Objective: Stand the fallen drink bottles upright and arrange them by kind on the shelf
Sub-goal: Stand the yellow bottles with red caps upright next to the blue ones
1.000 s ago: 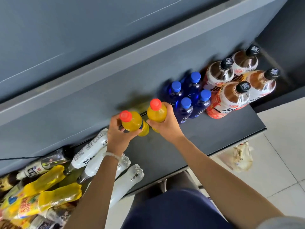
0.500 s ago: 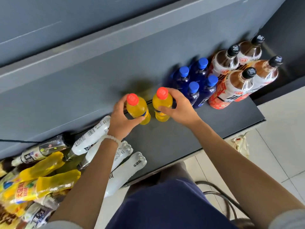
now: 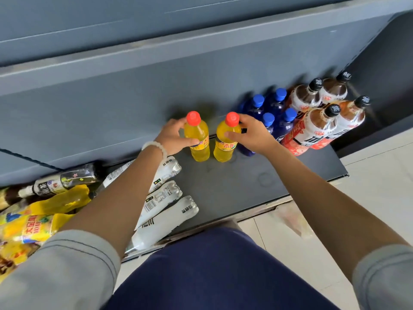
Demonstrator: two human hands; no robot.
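Two orange drink bottles with red caps stand upright side by side on the dark shelf point(image 3: 245, 182). My left hand point(image 3: 172, 136) grips the left orange bottle point(image 3: 197, 139) around its upper body. My right hand point(image 3: 253, 135) grips the right orange bottle point(image 3: 225, 142), fingers at its shoulder and neck. Right of them stand several blue bottles point(image 3: 279, 113) with blue caps, then several brown tea bottles point(image 3: 312, 128) with black caps. At the left, fallen bottles lie in a heap: white ones point(image 3: 165, 211), yellow ones point(image 3: 44, 220) and a dark one point(image 3: 64, 180).
The shelf's grey back panel point(image 3: 111, 108) rises right behind the bottles. A dark side wall point(image 3: 384, 70) closes the shelf on the right. Pale floor tiles point(image 3: 380, 175) lie beyond the shelf's front edge, and my blue-clad knee point(image 3: 212, 265) is below it.
Both hands carried the two orange bottles toward the back panel and set them standing beside the blue bottles. The view has shifted, and both hands still hold their bottles.
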